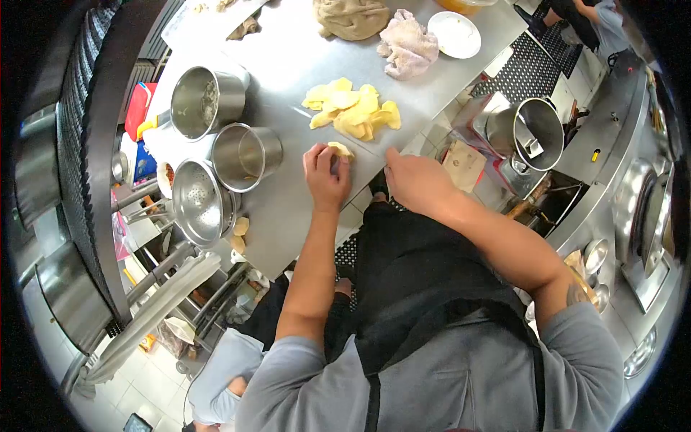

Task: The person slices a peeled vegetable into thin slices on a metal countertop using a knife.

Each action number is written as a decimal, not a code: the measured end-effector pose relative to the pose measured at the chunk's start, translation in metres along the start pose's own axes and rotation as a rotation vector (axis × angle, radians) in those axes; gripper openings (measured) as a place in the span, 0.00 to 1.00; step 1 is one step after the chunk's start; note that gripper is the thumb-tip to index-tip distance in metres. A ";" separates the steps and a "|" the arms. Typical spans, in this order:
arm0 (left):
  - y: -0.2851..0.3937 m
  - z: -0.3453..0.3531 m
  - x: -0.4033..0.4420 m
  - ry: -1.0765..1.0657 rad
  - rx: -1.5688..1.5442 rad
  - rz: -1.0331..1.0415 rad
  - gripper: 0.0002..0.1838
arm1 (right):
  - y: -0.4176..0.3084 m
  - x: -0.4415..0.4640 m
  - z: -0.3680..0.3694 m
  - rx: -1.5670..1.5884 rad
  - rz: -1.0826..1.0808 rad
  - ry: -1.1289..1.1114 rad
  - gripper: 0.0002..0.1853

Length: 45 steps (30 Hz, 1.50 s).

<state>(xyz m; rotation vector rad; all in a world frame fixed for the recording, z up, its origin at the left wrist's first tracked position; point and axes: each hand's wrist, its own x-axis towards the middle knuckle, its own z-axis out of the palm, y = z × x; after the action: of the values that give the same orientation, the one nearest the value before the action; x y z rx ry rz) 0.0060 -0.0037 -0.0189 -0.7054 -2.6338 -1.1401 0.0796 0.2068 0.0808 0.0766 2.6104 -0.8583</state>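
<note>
My left hand [327, 176] is at the near edge of the steel table, fingers curled round a pale yellow potato piece [341, 149] and pressing it to the surface. Just to the right, my right hand [419, 183] is closed at the table edge. Its fingers hide whatever it grips; a thin line on the metal between the hands could be a blade, but I cannot tell. Beyond both hands lies a loose heap of yellow potato slices [353, 109], several overlapping.
A pale plucked chicken [408, 45], a white plate [454, 34] and a brown cloth [351, 16] lie farther back. Left stand two steel pots [247, 157] and a perforated strainer [198, 201]. A large pot [540, 133] stands right, off the table. Another person [223, 374] is at lower left.
</note>
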 end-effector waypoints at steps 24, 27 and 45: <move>0.001 0.003 -0.006 0.034 -0.050 -0.034 0.14 | -0.012 -0.002 -0.024 -0.080 -0.021 -0.181 0.09; 0.002 0.003 -0.005 0.028 -0.056 -0.051 0.14 | -0.007 0.008 -0.015 -0.062 -0.054 -0.153 0.09; 0.002 0.002 -0.002 -0.004 -0.020 -0.027 0.15 | -0.023 0.004 -0.013 -0.102 -0.036 -0.079 0.08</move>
<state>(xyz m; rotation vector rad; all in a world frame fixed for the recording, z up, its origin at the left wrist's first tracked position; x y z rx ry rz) 0.0089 -0.0021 -0.0200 -0.6782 -2.6465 -1.1749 0.0675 0.1954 0.1015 -0.0311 2.5836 -0.7239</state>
